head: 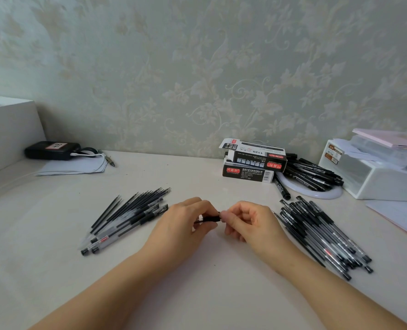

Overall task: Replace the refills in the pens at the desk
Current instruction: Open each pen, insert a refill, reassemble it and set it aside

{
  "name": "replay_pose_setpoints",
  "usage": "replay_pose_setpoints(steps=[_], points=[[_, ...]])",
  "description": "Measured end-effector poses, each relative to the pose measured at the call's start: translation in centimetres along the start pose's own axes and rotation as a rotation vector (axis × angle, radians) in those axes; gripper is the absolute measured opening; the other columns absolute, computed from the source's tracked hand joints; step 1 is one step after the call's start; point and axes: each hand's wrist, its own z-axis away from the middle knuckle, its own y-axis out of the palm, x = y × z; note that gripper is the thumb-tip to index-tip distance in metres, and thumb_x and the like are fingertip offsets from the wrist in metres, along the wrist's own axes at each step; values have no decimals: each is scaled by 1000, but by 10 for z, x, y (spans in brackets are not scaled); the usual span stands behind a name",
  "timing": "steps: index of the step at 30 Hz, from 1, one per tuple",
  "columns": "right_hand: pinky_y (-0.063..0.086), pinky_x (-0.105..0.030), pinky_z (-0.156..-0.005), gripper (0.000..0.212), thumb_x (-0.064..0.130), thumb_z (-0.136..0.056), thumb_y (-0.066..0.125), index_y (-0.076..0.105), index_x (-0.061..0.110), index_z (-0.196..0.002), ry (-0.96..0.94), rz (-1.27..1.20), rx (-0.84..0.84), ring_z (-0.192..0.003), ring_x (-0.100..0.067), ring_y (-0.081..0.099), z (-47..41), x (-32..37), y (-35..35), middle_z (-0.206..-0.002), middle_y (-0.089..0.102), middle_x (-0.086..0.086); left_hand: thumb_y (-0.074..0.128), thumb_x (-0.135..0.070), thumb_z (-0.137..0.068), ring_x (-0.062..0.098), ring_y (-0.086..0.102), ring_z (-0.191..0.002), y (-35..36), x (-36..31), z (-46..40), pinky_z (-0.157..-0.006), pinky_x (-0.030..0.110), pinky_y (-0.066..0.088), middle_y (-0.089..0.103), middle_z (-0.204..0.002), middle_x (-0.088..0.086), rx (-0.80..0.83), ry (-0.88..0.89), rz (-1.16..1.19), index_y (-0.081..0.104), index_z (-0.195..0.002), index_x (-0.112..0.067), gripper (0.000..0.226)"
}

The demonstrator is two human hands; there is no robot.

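So, progress check, using the black gel pen [210, 219] in the middle of the pale desk [197, 270] as the reference point. The left hand [186, 225] has its fingers curled around the barrel, and the right hand [247, 221] pinches the tip end, so both grips are clamped on that one pen. My guess is the tip is being unscrewed or screwed back on; I can't tell which.

Left of the held pen sits a fan of thin black refills [138, 206] with a handful of clear-barrelled pens [107, 236] mixed in, roughly a dozen refills and four or five pens, too overlapped to count exactly. Right of it lies a much bigger pile of black-capped pens [321, 234], maybe twenty-plus. Behind and to the right there are two stacked black-and-white cardboard boxes [252, 163], and another heap of black pens on a white ring-shaped thing [316, 189].

Judging by pile sizes, this is an early-to-middle stage with plenty left, though which pile is the finished one isn't clear.
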Motion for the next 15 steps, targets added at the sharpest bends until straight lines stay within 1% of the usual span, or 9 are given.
replay_pose_setpoints(steps=[3, 5, 7, 9, 10, 11, 13, 15], points=[[45, -19, -56, 42, 52, -88, 56, 66, 16, -70, -11, 68, -16, -53, -7, 54, 0, -1, 3, -57, 62, 2, 71, -23, -85, 7, 55, -74, -2, -2, -1, -60, 16, 42, 58, -82, -15, -15, 9, 4, 63, -88, -33, 13], [45, -19, -57, 47, 59, -86, 50, 65, 18, -71, -28, 60, -22, -54, -6, 54, 1, 1, 4, -58, 63, 3, 72, -24, -84, 7, 56, -74, -2, -3, -1, -61, 17, 43, 58, -82, -15, -20, 0, 7, 63, -87, -32, 13], [45, -19, -60, 36, 56, -87, 56, 67, 23, -78, -45, 49, -5, -61, -6, 59, 2, 1, 3, -69, 69, 3, 72, -24, -84, 6, 56, -72, -2, -2, -1, -60, 17, 42, 59, -81, -15, -26, -16, -1, 64, -87, -32, 12], [48, -25, -66, 16, 42, -89, 66, 67, 27, -85, -55, 59, 26, -70, -12, 62, 1, 0, 1, -75, 71, 3, 71, -23, -84, 5, 56, -72, -2, -1, -1, -59, 11, 38, 59, -81, -15, -31, -32, 7, 64, -87, -32, 11], [48, -28, -68, 11, 37, -90, 67, 67, 27, -85, -63, 71, 38, -71, -15, 61, 1, -1, 1, -75, 70, 3, 71, -23, -84, 5, 57, -72, -2, -1, -1, -58, 10, 37, 60, -81, -16, -29, -38, 16, 64, -87, -32, 11], [47, -31, -68, 13, 35, -92, 66, 66, 26, -83, -70, 85, 45, -69, -15, 59, 1, -2, 0, -71, 68, 3, 71, -23, -85, 5, 57, -72, -2, -1, -1, -58, 10, 37, 60, -81, -16, -25, -38, 24, 65, -87, -32, 11], [44, -33, -66, 25, 38, -94, 61, 63, 21, -76, -74, 100, 46, -62, -11, 52, 1, -2, 0, -63, 61, 3, 72, -23, -85, 5, 57, -73, -2, -2, -1, -58, 11, 38, 59, -82, -16, -17, -27, 34, 65, -87, -31, 11], [43, -32, -63, 36, 44, -95, 56, 60, 18, -71, -73, 116, 32, -58, -10, 50, 1, -2, 0, -59, 56, 4, 72, -23, -84, 5, 57, -73, -2, -2, -1, -58, 11, 38, 59, -82, -16, -15, -13, 35, 64, -87, -31, 11]])
